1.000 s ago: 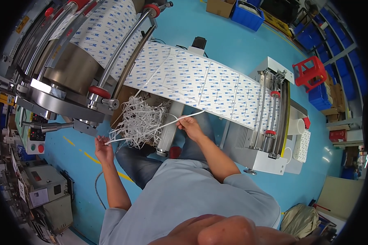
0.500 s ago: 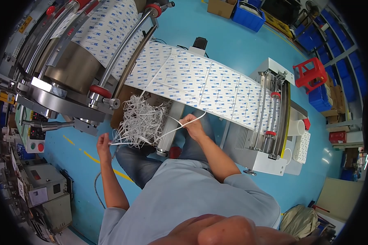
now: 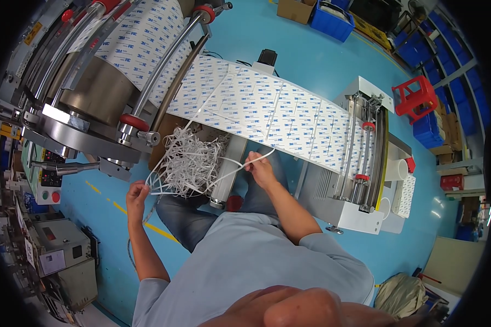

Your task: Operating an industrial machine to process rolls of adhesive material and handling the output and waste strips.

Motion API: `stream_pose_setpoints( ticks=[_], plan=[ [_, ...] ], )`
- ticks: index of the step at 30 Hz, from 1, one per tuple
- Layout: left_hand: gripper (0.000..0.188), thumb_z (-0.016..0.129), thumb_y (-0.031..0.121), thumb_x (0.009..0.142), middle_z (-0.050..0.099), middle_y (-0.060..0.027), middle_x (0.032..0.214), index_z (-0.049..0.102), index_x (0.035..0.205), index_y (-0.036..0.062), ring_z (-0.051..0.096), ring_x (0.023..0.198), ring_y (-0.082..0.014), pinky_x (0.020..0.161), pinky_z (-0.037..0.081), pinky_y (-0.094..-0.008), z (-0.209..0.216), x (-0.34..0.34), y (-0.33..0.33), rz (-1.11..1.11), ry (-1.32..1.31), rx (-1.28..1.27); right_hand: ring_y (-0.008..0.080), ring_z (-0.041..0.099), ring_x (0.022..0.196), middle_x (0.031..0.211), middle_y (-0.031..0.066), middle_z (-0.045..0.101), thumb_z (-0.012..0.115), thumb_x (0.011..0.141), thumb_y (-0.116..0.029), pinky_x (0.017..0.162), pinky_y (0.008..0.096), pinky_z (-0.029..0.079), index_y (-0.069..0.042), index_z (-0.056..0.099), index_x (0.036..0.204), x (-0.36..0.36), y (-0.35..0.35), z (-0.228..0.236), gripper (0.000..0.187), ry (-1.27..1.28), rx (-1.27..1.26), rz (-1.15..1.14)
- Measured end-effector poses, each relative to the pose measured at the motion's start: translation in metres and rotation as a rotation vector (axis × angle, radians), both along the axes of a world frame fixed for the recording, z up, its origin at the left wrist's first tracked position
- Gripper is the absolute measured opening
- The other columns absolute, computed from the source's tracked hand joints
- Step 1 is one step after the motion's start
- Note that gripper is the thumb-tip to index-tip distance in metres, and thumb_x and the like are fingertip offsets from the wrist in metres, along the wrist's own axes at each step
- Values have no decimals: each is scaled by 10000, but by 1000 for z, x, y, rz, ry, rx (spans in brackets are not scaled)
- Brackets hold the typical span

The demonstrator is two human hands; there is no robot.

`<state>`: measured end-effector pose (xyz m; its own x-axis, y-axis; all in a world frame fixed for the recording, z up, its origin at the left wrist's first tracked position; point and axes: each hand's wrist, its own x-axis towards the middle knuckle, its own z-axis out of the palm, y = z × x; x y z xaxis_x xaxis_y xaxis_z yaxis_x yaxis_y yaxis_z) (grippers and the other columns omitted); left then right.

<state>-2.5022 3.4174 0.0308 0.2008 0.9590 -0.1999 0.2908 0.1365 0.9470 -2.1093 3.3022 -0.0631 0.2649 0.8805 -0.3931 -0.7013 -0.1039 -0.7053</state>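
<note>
My left hand (image 3: 138, 194) is pinched closed on thin white paper strips (image 3: 161, 193), left of a tangled heap (image 3: 191, 163) of the same strips. Several strands stretch from the heap to its fingers. My right hand (image 3: 261, 169), right of the heap, is closed on a narrow white strip (image 3: 265, 155). That strip runs from the edge of a wide white sheet with blue print (image 3: 245, 103) down across my fingers toward the heap. The heap lies below the sheet, by a brown cardboard surface, between my knees and the machine.
The sheet spans from a large roll (image 3: 101, 90) on the left machine to the right machine's rollers (image 3: 360, 152). A metal-coloured roller (image 3: 227, 174) stands beside the heap. A red stool (image 3: 414, 98) and blue bins (image 3: 333, 23) are farther off. A control box (image 3: 65, 240) sits at left.
My left hand has turned inward and lowered slightly. Strands between it and the heap now spread in a wider loop. My right hand has shifted slightly along its strip.
</note>
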Motion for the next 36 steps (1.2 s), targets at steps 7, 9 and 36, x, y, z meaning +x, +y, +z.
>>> stream_pose_setpoints(
  ticks=[7, 9, 36],
  plan=[
    [120, 536, 194, 896, 378, -82, 1374, 556, 918, 78, 408, 1192, -172, 976, 307, -331, -20, -63, 39, 232, -289, -67, 60, 479, 638, 740, -1, 563, 576, 872, -155, 571, 191, 384, -66, 612, 849, -36, 44, -11, 98, -36, -7, 26],
    [200, 518, 251, 907, 399, -78, 1356, 534, 1022, 87, 404, 1203, -206, 1003, 276, -387, -27, -91, 59, 462, -526, -114, 59, 481, 652, 788, -3, 579, 586, 861, -149, 587, 194, 394, -41, 633, 945, -54, 64, -9, 145, -51, -44, 62],
    [212, 556, 210, 878, 572, -53, 947, 574, 998, 37, 527, 860, -158, 774, 422, -278, -69, -113, 103, 435, 177, 220, 133, 529, 772, 1326, 151, 397, 647, 760, -99, 699, 247, 443, -90, 246, 1389, -61, 97, 60, 747, 282, 402, 370]
  ],
)
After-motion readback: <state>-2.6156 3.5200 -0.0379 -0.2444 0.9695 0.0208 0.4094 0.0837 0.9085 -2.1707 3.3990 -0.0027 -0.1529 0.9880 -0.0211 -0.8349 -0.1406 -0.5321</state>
